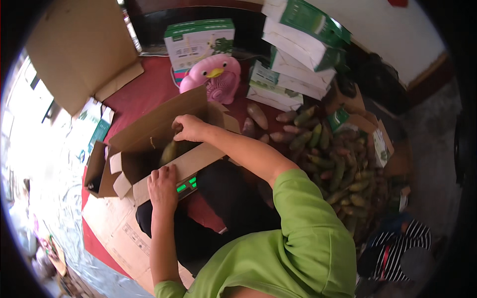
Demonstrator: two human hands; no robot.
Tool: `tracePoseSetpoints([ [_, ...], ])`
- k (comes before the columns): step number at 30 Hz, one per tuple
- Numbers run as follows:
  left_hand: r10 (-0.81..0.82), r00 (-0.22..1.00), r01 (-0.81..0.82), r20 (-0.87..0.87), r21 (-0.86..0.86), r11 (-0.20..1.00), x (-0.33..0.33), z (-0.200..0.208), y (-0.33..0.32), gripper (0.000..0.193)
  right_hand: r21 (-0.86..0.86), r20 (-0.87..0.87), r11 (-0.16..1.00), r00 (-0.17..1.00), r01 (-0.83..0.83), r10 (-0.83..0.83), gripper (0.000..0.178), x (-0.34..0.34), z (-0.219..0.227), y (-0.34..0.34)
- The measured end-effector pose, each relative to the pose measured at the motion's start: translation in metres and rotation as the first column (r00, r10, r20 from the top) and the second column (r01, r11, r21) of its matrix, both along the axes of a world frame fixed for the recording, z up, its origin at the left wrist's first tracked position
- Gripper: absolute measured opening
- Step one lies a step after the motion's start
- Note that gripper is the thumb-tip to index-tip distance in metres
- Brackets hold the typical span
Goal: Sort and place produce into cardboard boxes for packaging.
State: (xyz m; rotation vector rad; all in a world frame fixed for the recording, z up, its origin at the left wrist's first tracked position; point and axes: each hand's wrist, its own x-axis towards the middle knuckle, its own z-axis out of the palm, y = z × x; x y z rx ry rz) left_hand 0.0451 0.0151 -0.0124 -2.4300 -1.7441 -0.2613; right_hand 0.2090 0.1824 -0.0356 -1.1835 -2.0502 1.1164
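Note:
An open cardboard box (pixel 149 119) stands before me. My left hand (pixel 163 188) grips its near flap (pixel 191 161), fingers pressed over the cardboard. Over the inside of the box, my right hand (pixel 190 128) is closed, its fingertips bent down at the top of an elongated green fruit (pixel 169 153). This fruit stands tilted in the box; its exact contact with the fingers is partly hidden. Beneath the near flap, a green lit display (pixel 187 185) shows, apparently that of a scale. To the right lies a large heap of elongated green and purplish-brown fruits (pixel 338 171), mango-like in shape.
A pink duck-faced fan (pixel 213 77) stands behind the box, before a green-and-white carton (pixel 198 44). Stacked cartons (pixel 303 49) rise at the back right. Flattened cardboard (pixel 124 238) lies at left on the red surface (pixel 129 99). Another person (pixel 402 251) is at lower right.

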Motion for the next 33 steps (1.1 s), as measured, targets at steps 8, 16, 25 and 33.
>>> tracePoseSetpoints([
  [8,0.049,0.996,-0.053,-0.078,-0.053,0.997,0.004,0.001,0.005,0.046,0.060,-0.335,0.830,0.795,0.554,-0.506,0.018,0.142,-0.008,-0.075],
  [16,0.060,0.988,-0.073,-0.146,-0.085,0.994,0.011,-0.004,0.008,0.055,-0.129,0.409,0.577,0.573,0.807,-0.710,0.028,0.266,-0.164,-0.264],
  [25,0.043,0.989,-0.054,-0.140,-0.077,0.996,0.002,-0.013,0.008,0.044,-0.011,0.452,0.018,0.021,1.000,-0.892,0.028,0.376,-0.202,-0.375],
  [33,0.010,0.995,-0.015,-0.099,-0.046,0.999,0.007,-0.012,0.010,0.046,-0.105,0.171,-0.739,-0.720,0.665,-0.672,0.029,0.483,-0.164,-0.394],
])
